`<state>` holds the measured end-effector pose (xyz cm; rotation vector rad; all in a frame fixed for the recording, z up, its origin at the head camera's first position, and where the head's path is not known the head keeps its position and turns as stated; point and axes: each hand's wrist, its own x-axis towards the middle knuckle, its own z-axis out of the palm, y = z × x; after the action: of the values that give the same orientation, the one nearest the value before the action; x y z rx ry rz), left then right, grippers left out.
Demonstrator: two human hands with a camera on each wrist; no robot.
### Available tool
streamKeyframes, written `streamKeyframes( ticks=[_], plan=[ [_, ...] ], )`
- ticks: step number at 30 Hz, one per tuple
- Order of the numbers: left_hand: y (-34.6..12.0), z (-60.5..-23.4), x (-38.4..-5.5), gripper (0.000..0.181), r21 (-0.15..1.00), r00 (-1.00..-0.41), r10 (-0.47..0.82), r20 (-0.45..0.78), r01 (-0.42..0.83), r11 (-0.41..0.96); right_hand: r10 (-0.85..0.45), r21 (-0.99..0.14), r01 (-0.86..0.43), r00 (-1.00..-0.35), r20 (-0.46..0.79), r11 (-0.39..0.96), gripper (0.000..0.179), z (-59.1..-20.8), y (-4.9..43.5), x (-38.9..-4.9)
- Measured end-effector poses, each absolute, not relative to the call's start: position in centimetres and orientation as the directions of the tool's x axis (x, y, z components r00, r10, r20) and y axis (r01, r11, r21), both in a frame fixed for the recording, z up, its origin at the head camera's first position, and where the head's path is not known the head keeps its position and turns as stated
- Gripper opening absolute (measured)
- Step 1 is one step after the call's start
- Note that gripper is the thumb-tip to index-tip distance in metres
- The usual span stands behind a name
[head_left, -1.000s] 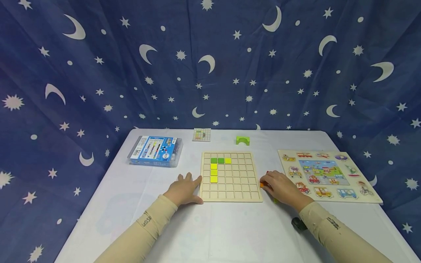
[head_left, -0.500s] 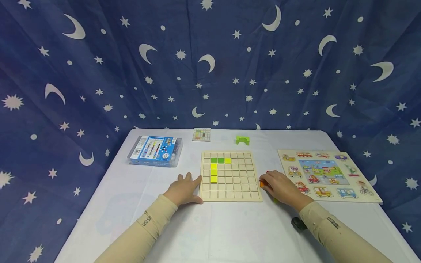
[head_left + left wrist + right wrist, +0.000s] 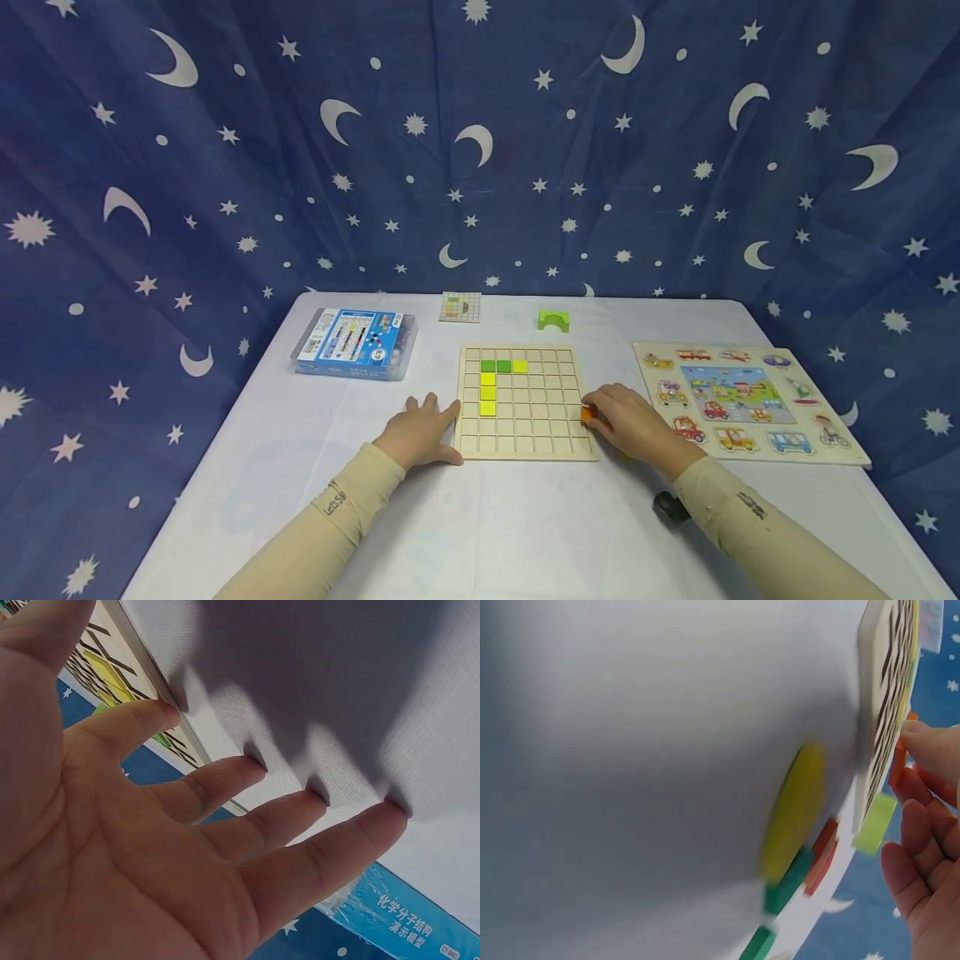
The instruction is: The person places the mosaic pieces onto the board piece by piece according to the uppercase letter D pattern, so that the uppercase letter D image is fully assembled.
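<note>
A square wooden grid board [image 3: 543, 429] lies mid-table, with two green tiles [image 3: 496, 367] and several yellow tiles [image 3: 487, 392] set in its upper left part. My left hand [image 3: 420, 433] rests beside the board's left edge, fingers spread and fairly straight, with thumb and index finger at that edge. Thumb and fingers of my right hand [image 3: 630, 419] pinch an orange block [image 3: 898, 763] at the board's right edge. Under and beside the right hand, a yellow block [image 3: 796, 814], green blocks [image 3: 787, 881] and a red block [image 3: 822, 856] lie on the tablecloth, mostly hidden in the head view.
A patterned card [image 3: 460, 307] and a light green arch block [image 3: 553, 321] are at the back. A blue-labelled plastic case [image 3: 354, 343] stands back left. A vehicle picture puzzle [image 3: 750, 400] lies right. A black object [image 3: 670, 507] shows by the right wrist.
My right hand has shifted slightly left with the orange block, from just beside the board to its right edge. The left hand and the tiles on the board have stayed put.
</note>
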<state>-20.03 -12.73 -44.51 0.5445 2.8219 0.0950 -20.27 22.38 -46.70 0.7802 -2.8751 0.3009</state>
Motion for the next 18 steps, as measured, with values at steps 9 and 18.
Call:
streamKeyframes(
  ticks=[9,18],
  plan=[
    [-12.7,-44.3,-19.9,0.094,0.118,-0.893,0.371,-0.255,0.352,0.929,-0.537,-0.164,-0.561,-0.826,0.170,0.811,0.030,-46.3,18.7,-20.8],
    [-12.7,-44.2,-19.9,0.094,0.123,-0.894,0.377,-0.243,0.358,0.926,-0.583,-0.153,-0.599,-0.800,0.143,0.786,0.030,-46.2,14.6,-21.2]
  ],
)
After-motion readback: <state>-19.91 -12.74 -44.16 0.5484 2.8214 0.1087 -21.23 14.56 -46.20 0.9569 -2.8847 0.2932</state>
